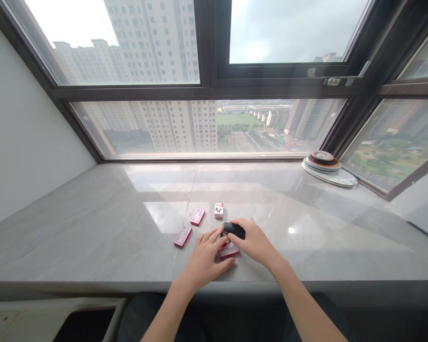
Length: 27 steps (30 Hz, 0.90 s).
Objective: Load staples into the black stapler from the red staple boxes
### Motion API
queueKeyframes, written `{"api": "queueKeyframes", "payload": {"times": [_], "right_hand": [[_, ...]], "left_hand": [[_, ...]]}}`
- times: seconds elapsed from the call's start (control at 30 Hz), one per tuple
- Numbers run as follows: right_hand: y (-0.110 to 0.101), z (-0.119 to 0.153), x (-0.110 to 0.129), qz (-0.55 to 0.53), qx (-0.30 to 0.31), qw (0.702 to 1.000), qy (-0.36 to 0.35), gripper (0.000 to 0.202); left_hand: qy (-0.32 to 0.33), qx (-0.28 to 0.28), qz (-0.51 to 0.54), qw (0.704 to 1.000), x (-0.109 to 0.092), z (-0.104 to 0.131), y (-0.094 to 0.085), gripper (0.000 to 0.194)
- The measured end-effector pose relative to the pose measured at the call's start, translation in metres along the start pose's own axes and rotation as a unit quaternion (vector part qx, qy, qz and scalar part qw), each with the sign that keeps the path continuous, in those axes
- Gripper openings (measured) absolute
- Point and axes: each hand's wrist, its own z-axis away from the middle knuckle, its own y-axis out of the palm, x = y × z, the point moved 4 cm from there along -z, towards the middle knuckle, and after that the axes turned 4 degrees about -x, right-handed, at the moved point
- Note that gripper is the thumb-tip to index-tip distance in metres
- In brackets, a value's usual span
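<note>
My right hand (251, 240) is wrapped round a black object (234, 230), which looks like a small stapler, held just above the grey stone ledge. Close on its left, my left hand (209, 256) has its fingers spread, with the fingertips near the black object's front end. Between the two hands lies a red and white flat box (229, 250), partly hidden under my fingers; whether my left hand grips it is hard to see. A small white box (218, 210) stands behind my hands. Two pink-red flat boxes, one farther back (198, 217) and one nearer (183, 236), lie to the left.
A stack of plates and round mats (330, 175) sits in the back right corner by the window. The dark window frame (207, 92) borders the ledge (92, 228) behind. Below the front edge at the left is a pale container (39, 323).
</note>
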Motion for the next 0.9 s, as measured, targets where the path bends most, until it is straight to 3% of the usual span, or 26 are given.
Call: {"api": "queueKeyframes", "payload": {"times": [0.13, 0.2, 0.27, 0.33, 0.4, 0.43, 0.53, 0.63, 0.8, 0.9], "right_hand": [[0.022, -0.011, 0.017, -0.025, -0.076, 0.996, 0.039, 0.022], [0.021, -0.015, 0.014, -0.118, -0.116, 0.983, 0.085, 0.026], [0.012, -0.016, 0.002, -0.27, -0.155, 0.942, 0.127, 0.032], [-0.005, -0.01, -0.016, -0.407, -0.201, 0.877, 0.157, 0.037], [-0.023, 0.002, -0.04, -0.475, -0.23, 0.828, 0.189, 0.037], [-0.03, 0.01, -0.053, -0.483, -0.23, 0.818, 0.211, 0.037], [-0.048, 0.036, -0.084, -0.427, -0.194, 0.834, 0.29, 0.038], [-0.051, 0.055, -0.094, -0.326, -0.124, 0.871, 0.347, 0.046], [-0.006, 0.058, -0.051, -0.29, 0.118, 0.89, 0.333, 0.05], [0.018, 0.049, -0.033, -0.273, 0.142, 0.911, 0.276, 0.046]], "left_hand": [[-0.008, -0.011, 0.002, 1.0, 0.003, 0.003, -0.003, 0.063], [-0.013, -0.012, -0.003, 1.0, 0.005, 0.004, -0.005, 0.06], [-0.021, -0.015, -0.004, 1.0, 0.005, 0.005, -0.007, 0.054], [-0.031, -0.018, 0.001, 0.999, 0.005, 0.005, -0.01, 0.043], [-0.042, -0.02, 0.005, 0.999, 0.004, 0.004, -0.011, 0.034], [-0.048, -0.02, 0.007, 0.999, 0.004, 0.004, -0.011, 0.032], [-0.063, -0.024, 0.018, 0.998, 0.006, 0.002, -0.011, 0.03], [-0.073, -0.031, 0.033, 0.996, 0.009, 0.001, -0.009, 0.03], [-0.072, -0.027, 0.039, 0.996, 0.015, -0.001, -0.005, 0.031], [-0.063, -0.019, 0.049, 0.997, 0.019, -0.001, -0.003, 0.033]]}}
